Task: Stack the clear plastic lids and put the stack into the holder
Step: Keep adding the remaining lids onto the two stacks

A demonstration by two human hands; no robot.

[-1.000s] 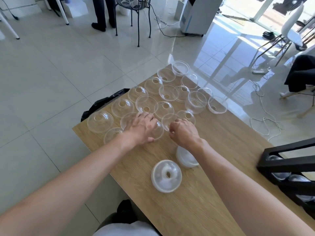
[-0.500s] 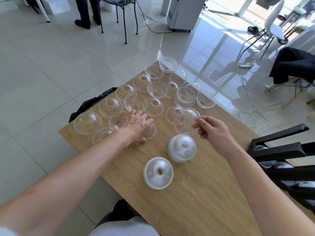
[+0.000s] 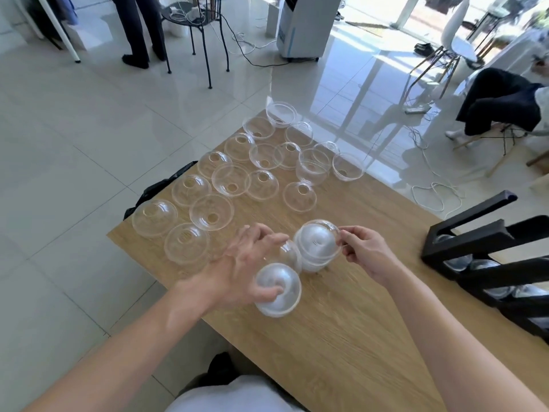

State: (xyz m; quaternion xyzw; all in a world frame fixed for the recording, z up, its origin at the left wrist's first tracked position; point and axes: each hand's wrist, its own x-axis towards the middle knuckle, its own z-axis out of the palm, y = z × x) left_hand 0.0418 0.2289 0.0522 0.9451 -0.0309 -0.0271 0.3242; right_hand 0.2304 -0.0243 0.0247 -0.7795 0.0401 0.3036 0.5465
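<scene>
Stacking underway: my right hand [image 3: 364,253] pinches a lid [image 3: 317,233] over the stack [image 3: 316,254], left hand [image 3: 248,267] grips another lid [image 3: 289,255]; seat both next.

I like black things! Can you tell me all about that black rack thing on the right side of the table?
The black slanted holder stands at the right edge of the light wooden table, partly cut off by the picture's edge. It looks like matte dark plastic or painted metal, built from long sloping bars that form open channels. Clear domed plastic lids already lie inside the channels, showing between the bars. Neither hand touches it; the right hand is closest, busy with another lid stack.
</scene>
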